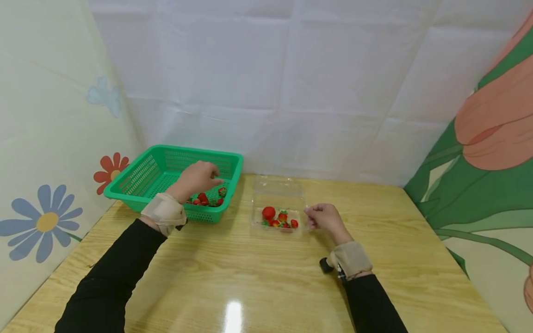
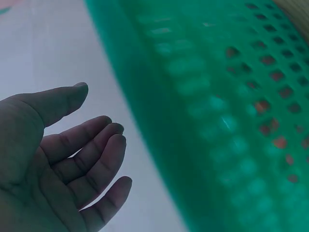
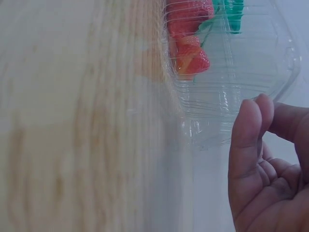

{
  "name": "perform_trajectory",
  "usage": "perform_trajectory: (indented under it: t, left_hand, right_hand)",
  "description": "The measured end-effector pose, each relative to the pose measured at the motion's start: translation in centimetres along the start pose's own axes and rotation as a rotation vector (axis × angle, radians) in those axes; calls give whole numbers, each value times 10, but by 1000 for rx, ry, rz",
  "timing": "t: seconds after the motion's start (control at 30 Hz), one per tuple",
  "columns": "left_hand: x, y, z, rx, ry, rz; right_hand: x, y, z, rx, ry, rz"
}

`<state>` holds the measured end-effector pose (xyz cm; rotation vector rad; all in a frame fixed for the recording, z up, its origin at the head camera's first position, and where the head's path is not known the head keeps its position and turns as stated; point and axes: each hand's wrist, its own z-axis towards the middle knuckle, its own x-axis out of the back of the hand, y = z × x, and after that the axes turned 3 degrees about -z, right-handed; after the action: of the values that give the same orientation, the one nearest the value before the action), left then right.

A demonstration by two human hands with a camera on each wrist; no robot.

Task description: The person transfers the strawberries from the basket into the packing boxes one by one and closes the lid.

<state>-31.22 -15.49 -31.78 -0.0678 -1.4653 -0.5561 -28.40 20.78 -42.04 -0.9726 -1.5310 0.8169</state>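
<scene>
"How do the strawberries (image 1: 268,213) look?"

"Bright red, some with green leaves, clustered in the clear container (image 1: 279,187) (one looks rounder than its neighbours)."

"And the container itself?"

"See-through, ridged plastic, lid open at the back; the right hand (image 1: 327,221) pinches its edge."

"The left hand (image 1: 195,179)?"

"Empty, thumb apart and fingers loosely bent, over the green basket (image 1: 141,175), where more berries (image 1: 202,197) lie toward the near right corner."

"Underneath?"

"Container and basket stand on a wood-grain worktop (image 1: 283,277), basket to the left."
</scene>
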Motion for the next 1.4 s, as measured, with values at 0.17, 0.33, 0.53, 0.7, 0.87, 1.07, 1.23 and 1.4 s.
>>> perform_trajectory:
  t: [0.17,0.33,0.53,0.7,0.87,1.07,1.23,1.4]
  left_hand:
    - [-1,-29,-6,79,-37,5]
    - [-6,-53,-8,151,-105,-6]
    - [-13,-71,-10,209,-162,-51]
    - [-19,-79,-11,251,-208,-77]
    - [-25,-85,-10,266,-268,-91]
    - [-31,-87,-8,301,-339,-106]
    - [-33,-87,-5,287,-362,-90]
    - [-33,-85,-3,275,-366,-71]
  right_hand:
    - [1,1,1,-4,3,-2]
    - [2,2,2,-3,-5,5]
    - [3,5,3,-6,-6,4]
    - [4,5,3,1,0,6]
    - [3,7,5,11,-1,5]
    - [5,6,4,8,-5,4]
    - [6,4,2,12,-6,6]
    - [6,4,3,15,-14,14]
